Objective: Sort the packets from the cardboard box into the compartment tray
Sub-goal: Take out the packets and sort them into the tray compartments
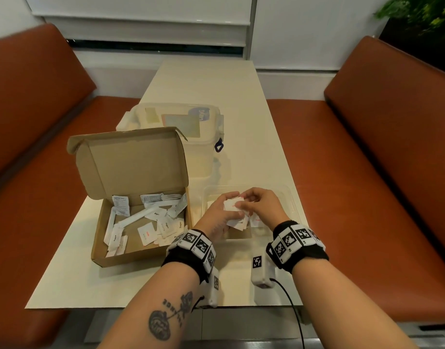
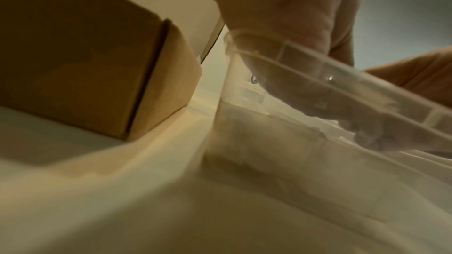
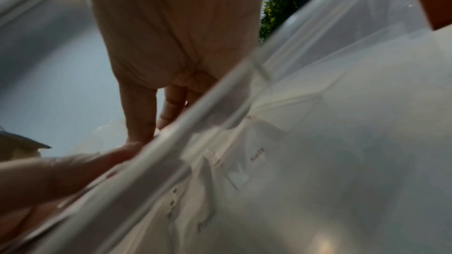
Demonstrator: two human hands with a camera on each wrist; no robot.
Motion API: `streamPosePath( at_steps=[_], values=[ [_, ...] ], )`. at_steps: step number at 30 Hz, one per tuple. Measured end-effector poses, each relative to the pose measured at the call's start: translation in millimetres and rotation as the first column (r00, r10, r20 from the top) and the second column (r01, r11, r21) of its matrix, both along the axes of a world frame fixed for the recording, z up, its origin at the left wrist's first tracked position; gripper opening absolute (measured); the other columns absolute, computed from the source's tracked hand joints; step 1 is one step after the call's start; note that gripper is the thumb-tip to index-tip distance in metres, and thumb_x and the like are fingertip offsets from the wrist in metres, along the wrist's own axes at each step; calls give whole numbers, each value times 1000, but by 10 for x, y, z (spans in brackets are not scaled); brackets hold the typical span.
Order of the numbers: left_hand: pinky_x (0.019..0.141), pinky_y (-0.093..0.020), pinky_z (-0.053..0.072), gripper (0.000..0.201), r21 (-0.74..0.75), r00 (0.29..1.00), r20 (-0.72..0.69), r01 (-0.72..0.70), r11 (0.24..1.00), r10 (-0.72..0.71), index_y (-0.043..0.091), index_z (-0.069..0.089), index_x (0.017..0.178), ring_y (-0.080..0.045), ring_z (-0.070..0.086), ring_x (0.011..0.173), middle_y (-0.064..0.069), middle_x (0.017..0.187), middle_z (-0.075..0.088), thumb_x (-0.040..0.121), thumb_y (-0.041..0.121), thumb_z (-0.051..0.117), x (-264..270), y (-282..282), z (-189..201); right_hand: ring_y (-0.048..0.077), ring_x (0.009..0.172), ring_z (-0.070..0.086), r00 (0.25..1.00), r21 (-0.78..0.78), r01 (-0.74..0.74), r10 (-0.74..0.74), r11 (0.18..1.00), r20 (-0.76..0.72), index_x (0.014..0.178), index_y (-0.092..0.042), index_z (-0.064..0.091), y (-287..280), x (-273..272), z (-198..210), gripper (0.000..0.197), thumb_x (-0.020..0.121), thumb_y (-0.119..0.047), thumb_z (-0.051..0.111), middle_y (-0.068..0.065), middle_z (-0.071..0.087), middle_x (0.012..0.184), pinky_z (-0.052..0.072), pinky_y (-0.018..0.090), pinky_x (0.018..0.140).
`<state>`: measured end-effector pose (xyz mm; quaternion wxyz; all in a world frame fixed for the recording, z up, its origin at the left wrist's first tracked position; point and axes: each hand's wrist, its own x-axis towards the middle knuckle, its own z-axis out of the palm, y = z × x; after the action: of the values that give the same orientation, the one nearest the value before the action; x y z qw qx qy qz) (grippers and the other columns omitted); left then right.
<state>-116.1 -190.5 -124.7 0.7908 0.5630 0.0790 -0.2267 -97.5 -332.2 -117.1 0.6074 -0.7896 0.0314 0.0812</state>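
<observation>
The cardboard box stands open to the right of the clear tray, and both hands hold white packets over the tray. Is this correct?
Not quite: the head view shows the cardboard box to the left of the clear tray, not the right. The rest holds: it stands open, and the left hand and right hand hold white packets over the tray.

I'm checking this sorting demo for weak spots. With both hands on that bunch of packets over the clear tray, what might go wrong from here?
1. The left hand holds several packets at once while the right hand picks at them; one may slip into the wrong compartment.
2. The compartment tray is clear, so its dividers are hard to see.
3. The cardboard box sits close beside the tray; a left-wrist swing may nudge it.
</observation>
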Motion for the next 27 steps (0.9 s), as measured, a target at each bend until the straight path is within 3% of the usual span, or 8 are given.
streamPosePath(
  at_steps=[5, 9, 14, 16, 19, 21, 23, 27],
  values=[
    [62, -38, 58, 51, -67, 999, -39, 0, 998, -3, 15, 44, 130, -35, 65, 95, -23, 122, 58, 88, -12, 52, -4, 10, -2, 14, 63, 58, 993, 14, 112, -112, 994, 41, 74, -11, 62, -25, 1, 11, 16, 75, -4, 76, 3, 63, 68, 49, 24, 60],
    [54, -39, 60, 42, -95, 998, -45, -51, 994, 47, 18, 44, 120, -31, 68, 83, -21, 113, 59, 91, -13, 46, 17, 10, -13, 7, 56, 58, 978, 40, 194, -197, 980, 73, 73, -13, 59, -92, -24, -13, 17, 77, -6, 74, 3, 65, 66, 46, 16, 54],
    [58, -39, 60, 41, -59, 992, -39, -124, 991, 122, 14, 44, 120, -29, 64, 86, -16, 110, 60, 90, -15, 43, 34, -8, -41, 22, 69, 65, 979, 172, 202, -202, 964, -14, 96, -8, 58, -103, -92, -32, 23, 81, 9, 61, 4, 64, 74, 58, 31, 69],
    [64, -41, 59, 41, -57, 991, -47, -127, 990, 125, 13, 45, 118, -29, 65, 89, -16, 108, 61, 88, -15, 43, 37, -9, -39, 23, 70, 62, 979, 192, 204, -204, 960, -18, 85, -7, 59, -90, -104, -22, 18, 81, 11, 60, 2, 59, 70, 57, 35, 74],
    [74, -45, 56, 35, -89, 992, -54, -118, 989, 114, 11, 47, 117, -31, 67, 89, -20, 106, 61, 88, -9, 47, 32, -8, -33, 13, 63, 55, 978, 145, 201, -206, 969, 20, 71, -10, 59, -67, -108, -1, 16, 80, 1, 65, 1, 57, 66, 50, 20, 61],
    [77, -44, 57, 29, -95, 994, -36, -110, 989, 107, 9, 49, 115, -33, 67, 94, -20, 107, 62, 89, -2, 56, 24, -16, -37, 2, 51, 52, 979, 144, 197, -204, 970, 29, 65, -15, 59, -43, -110, -9, 20, 79, -4, 69, -8, 57, 57, 42, 11, 49],
    [77, -43, 57, 22, -63, 994, -5, -110, 992, 109, 11, 54, 107, -34, 64, 97, -18, 105, 63, 88, 1, 61, 21, -22, -50, 1, 46, 50, 981, 156, 189, -193, 969, 9, 63, -16, 58, -14, -111, -32, 22, 79, -6, 71, -12, 55, 52, 39, 11, 45],
    [82, -50, 56, 18, -6, 992, 43, -121, 993, 121, 13, 57, 100, -34, 65, 93, -17, 103, 64, 88, 0, 61, 36, -9, -84, 4, 51, 54, 990, 95, 141, -142, 985, 1, 75, -14, 62, -13, -98, -41, 11, 79, -10, 72, -2, 60, 65, 40, 13, 48]
  ],
)
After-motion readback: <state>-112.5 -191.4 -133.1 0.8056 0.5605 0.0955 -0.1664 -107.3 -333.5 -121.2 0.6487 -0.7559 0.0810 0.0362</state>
